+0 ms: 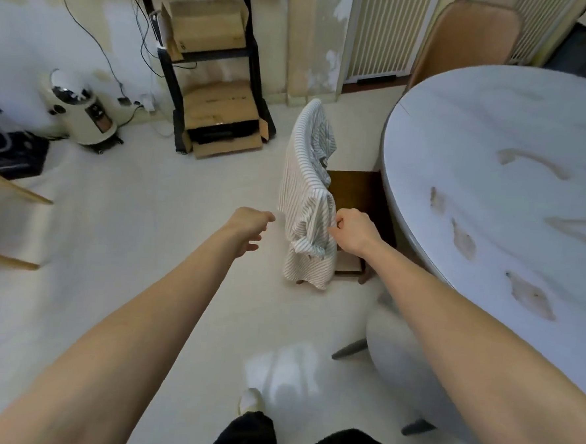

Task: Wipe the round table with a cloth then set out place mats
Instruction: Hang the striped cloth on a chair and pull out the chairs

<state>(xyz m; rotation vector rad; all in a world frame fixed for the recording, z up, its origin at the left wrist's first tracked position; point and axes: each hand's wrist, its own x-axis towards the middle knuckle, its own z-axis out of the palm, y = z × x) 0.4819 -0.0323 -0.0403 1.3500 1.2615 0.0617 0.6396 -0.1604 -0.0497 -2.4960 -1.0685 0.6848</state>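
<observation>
Cloth (306,202), striped and draped over a chair back at the centre of the frame, is pinched at its right edge by the right hand (353,230), thumb and curled fingers closed on a fold. Just left of the fabric, the left hand (250,227) hangs loose, fingers relaxed, holding nothing and apart from it. To lift it cleanly, I would bring the left hand onto the opposite edge and raise the cloth straight up off the chair (358,198), so it cannot snag. At the right of the frame, the round table (495,138) shows brown smears awaiting wiping.
</observation>
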